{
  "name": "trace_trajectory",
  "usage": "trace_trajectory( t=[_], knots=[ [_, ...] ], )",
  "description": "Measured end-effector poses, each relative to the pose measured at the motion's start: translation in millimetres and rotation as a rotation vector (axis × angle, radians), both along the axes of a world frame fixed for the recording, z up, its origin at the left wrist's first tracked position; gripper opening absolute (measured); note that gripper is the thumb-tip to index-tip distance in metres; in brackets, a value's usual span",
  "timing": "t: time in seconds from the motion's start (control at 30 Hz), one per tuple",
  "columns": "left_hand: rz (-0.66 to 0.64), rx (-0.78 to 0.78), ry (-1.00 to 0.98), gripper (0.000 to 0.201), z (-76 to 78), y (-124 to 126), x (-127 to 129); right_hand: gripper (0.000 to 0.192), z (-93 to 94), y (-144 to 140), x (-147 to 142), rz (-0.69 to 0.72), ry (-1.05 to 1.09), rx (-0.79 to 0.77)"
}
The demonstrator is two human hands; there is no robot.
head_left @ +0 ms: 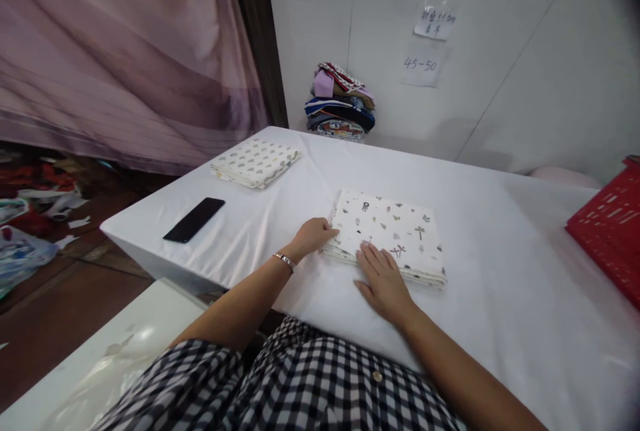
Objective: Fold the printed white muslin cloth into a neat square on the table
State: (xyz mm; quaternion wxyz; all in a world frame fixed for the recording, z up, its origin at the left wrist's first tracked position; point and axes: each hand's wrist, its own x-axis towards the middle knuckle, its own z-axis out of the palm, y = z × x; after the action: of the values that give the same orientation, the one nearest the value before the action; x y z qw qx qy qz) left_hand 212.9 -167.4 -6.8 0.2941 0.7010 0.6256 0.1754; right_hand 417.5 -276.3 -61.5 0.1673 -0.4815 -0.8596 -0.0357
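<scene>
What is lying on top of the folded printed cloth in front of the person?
On the folded printed cloth, only the right hand rests flat at its near edge; the left hand touches its left edge. Whatever lies beneath the cloth on the white table is covered.

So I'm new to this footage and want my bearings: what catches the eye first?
Both hands rest on a folded printed cloth mid-table, the left hand at its left edge, the right hand on its near edge. A black phone lies far left, and a red crate juts in at right.
</scene>
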Motion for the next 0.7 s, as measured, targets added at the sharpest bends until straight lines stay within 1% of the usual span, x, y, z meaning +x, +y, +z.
trace_trajectory(
  t=[0.1,0.17,0.23,0.37,0.43,0.57,0.63,0.7],
  knots=[
    [0.002,-0.05,-0.087,0.028,3.8,-1,-3,0.057,0.7,0,0,0.0,0.001,-0.008],
    [0.006,-0.081,-0.128,0.031,3.2,-3,-5,0.056,1.3,0,0,-0.007,-0.003,-0.011],
    [0.015,-0.081,-0.118,0.034,-0.3,-5,-8,0.055,1.8,0,-1,-0.011,-0.011,-0.011],
    [0.069,-0.057,-0.092,0.034,-9.5,-6,-11,0.054,1.7,-1,-1,-0.009,-0.017,0.001],
    [0.074,-0.064,-0.084,0.034,-11.6,-6,-12,0.054,1.1,0,0,-0.01,-0.01,0.006],
    [0.062,-0.052,-0.086,0.03,-8.7,-5,-9,0.055,-0.6,0,0,-0.012,0.0,0.004],
    [0.063,-0.065,-0.139,0.028,-5.4,-4,-7,0.056,-1.1,0,0,-0.011,-0.006,0.002],
    [0.052,-0.124,-0.238,0.029,-3.3,-5,-6,0.056,-1.2,0,0,-0.01,-0.006,0.001]
  ],
)
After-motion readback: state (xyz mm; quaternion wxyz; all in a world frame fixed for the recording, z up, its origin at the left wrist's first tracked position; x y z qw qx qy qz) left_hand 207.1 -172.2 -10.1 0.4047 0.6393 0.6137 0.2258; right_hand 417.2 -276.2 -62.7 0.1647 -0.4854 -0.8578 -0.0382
